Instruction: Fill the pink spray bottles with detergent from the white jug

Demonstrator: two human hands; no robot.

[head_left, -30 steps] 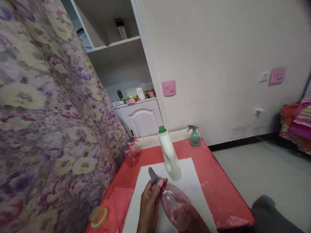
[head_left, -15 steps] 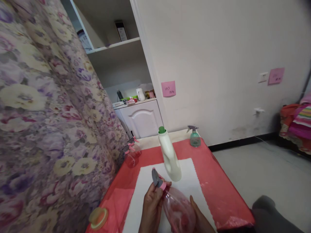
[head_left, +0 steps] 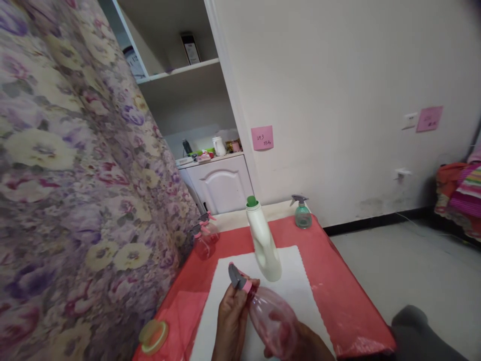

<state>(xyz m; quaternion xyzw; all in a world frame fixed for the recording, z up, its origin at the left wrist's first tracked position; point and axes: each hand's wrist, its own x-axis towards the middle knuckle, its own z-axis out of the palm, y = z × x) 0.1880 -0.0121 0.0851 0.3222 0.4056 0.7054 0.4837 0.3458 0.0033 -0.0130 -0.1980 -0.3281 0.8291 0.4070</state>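
Observation:
A clear pink spray bottle [head_left: 268, 311] with a grey and pink trigger head is held tilted between both hands, its head toward the upper left. My left hand [head_left: 231, 316] is closed round the pink collar under the trigger. Around the lower body of the bottle wraps my right hand [head_left: 300, 343], its fingers showing through the clear plastic. Just beyond the hands stands a pale green-white detergent bottle [head_left: 263, 243] with a green piece in its mouth, on a white cloth [head_left: 293, 296].
Two pink spray bottles [head_left: 204, 244] stand at the table's far left, and a green spray bottle [head_left: 302, 216] at the far right. A yellowish round lid or cup [head_left: 154, 336] rests at the near left. Red sheeting [head_left: 349, 301] covers the table; a flowered curtain [head_left: 93, 200] hangs to its left.
The pink spray bottle has tilted further, its trigger head shifting slightly left. My right hand has curled more round its lower body, the thumb no longer sticking up beside it.

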